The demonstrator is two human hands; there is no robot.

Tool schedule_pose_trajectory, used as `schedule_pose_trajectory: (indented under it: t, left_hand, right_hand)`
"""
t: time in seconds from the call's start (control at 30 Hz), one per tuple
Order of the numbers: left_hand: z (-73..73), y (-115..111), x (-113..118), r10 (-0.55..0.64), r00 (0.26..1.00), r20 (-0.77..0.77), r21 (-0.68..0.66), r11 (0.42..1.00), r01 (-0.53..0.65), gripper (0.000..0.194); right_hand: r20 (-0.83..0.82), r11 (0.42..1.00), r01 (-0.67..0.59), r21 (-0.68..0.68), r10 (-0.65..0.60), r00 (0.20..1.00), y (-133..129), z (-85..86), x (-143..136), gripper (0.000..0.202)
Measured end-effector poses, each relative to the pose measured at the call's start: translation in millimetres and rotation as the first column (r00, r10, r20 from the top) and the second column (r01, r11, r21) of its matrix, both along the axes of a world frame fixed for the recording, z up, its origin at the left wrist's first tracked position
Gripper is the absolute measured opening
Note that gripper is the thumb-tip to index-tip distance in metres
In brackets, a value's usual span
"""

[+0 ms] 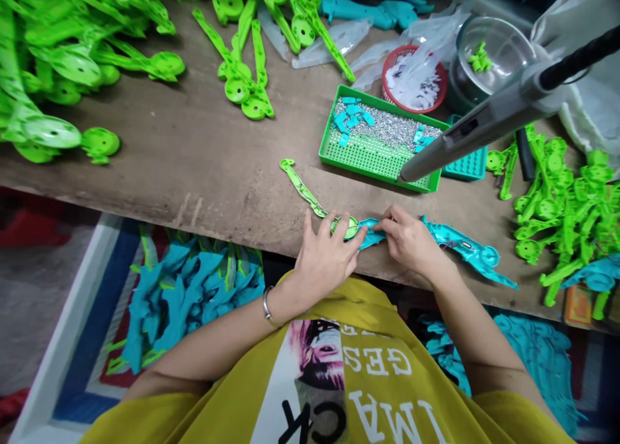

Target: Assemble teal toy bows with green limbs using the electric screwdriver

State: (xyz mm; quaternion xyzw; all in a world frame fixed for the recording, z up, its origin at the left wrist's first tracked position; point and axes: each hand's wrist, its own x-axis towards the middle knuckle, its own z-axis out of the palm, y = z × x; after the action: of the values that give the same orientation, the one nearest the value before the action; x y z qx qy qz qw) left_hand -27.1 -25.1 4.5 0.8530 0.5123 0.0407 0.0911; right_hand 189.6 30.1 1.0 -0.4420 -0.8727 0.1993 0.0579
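A blue plastic shell, hollow side up, lies along the table's front edge. At its left end a lime-green plastic arm with a round end meets it. My left hand is curved over that round end, fingers somewhat spread, with the thumb by the blue shell. My right hand is closed in a pinch over the shell's left half. Whatever sits between its fingertips is too small or hidden to make out. Above the hands, a grey power screwdriver hangs tip down over a green tray.
Silver screws and small blue pieces lie in the tray. Behind it stand a red basket of white pieces and a metal bowl. Green parts are heaped at left and right. Blue parts fill a box below the table.
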Motion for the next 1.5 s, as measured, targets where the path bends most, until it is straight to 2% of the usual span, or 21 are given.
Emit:
schedule_pose_trajectory:
  t: [0.1, 0.23, 0.37, 0.6, 0.7, 0.8, 0.93, 1.03, 1.1, 1.17, 1.2, 1.3, 1.4, 1.43, 1.5]
  left_hand:
    - [1.7, 2, 1, 0.005, 1.000, 0.007, -0.020, 1.000, -0.005, 0.050]
    - [2.2, 3, 0, 0.010, 0.999, 0.030, -0.025, 1.000, -0.010, 0.051]
    - [2.9, 4, 0, 0.000, 1.000, 0.016, -0.012, 1.000, 0.001, 0.051]
    - [5.6, 4, 1, 0.005, 1.000, 0.006, -0.012, 1.000, -0.005, 0.047]
    - [5.5, 5, 1, 0.019, 1.000, 0.017, -0.023, 1.000, -0.018, 0.048]
    - [3.8, 6, 1, 0.016, 1.000, 0.005, -0.009, 1.000, -0.016, 0.048]
    - [3.4, 5, 2, 0.005, 1.000, -0.022, 0.015, 1.000, -0.005, 0.046]
    - [9.7, 3, -1, -0.014, 0.999, -0.035, 0.025, 1.000, 0.015, 0.047]
    - [16.6, 14, -7, -0.070, 0.997, -0.017, 0.025, 0.997, 0.071, 0.047]
    - [21.7, 43, -18, -0.129, 0.991, 0.049, 0.051, 0.991, 0.126, 0.041]
    - [22.4, 67, -24, -0.108, 0.989, 0.103, 0.083, 0.992, 0.100, 0.035]
    - [15.0, 162, -45, 0.093, 0.973, 0.213, 0.168, 0.977, -0.130, 0.030]
    - [-0.2, 259, -62, 0.309, 0.910, 0.278, 0.145, 0.923, -0.357, 0.029]
    - [-4.9, 284, -65, 0.352, 0.905, 0.238, 0.109, 0.916, -0.385, 0.029]
    - [-12.1, 319, -68, 0.379, 0.911, 0.163, 0.050, 0.919, -0.392, 0.024]
  right_hand:
    - [0.007, 0.999, 0.029, -0.016, -0.029, 1.000, 1, 4.4, 8, 0.034]
    - [-0.083, 0.992, 0.126, -0.015, -0.127, 0.988, -2, 5.2, 21, 0.026]
    - [-0.133, 0.974, 0.223, 0.041, -0.216, 0.967, -9, -2.9, 26, 0.016]
    - [-0.231, 0.945, 0.303, 0.124, -0.270, 0.935, -15, -14.2, 23, 0.013]
    - [-0.219, 0.950, 0.291, 0.112, -0.262, 0.940, -15, -13.1, 24, 0.015]
    - [-0.169, 0.969, 0.222, 0.107, -0.203, 0.965, -15, -12.1, 26, 0.021]
    - [-0.146, 0.969, 0.183, 0.166, -0.159, 0.976, -18, -16.8, 28, 0.026]
    - [-0.150, 0.960, 0.185, 0.211, -0.155, 0.976, -19, -22.4, 28, 0.028]
    - [-0.149, 0.956, 0.177, 0.232, -0.145, 0.978, -19, -24.7, 29, 0.028]
    - [-0.153, 0.953, 0.179, 0.245, -0.144, 0.978, -20, -25.6, 29, 0.029]
    - [-0.157, 0.951, 0.184, 0.248, -0.148, 0.977, -21, -25.6, 29, 0.029]
    - [-0.163, 0.945, 0.199, 0.258, -0.160, 0.974, -22, -24.8, 29, 0.028]
    - [-0.147, 0.937, 0.189, 0.294, -0.151, 0.978, -22, -22.7, 29, 0.026]
    - [-0.134, 0.935, 0.183, 0.304, -0.149, 0.980, -22, -21.9, 29, 0.025]
    - [-0.112, 0.935, 0.175, 0.308, -0.147, 0.983, -22, -20.2, 30, 0.024]
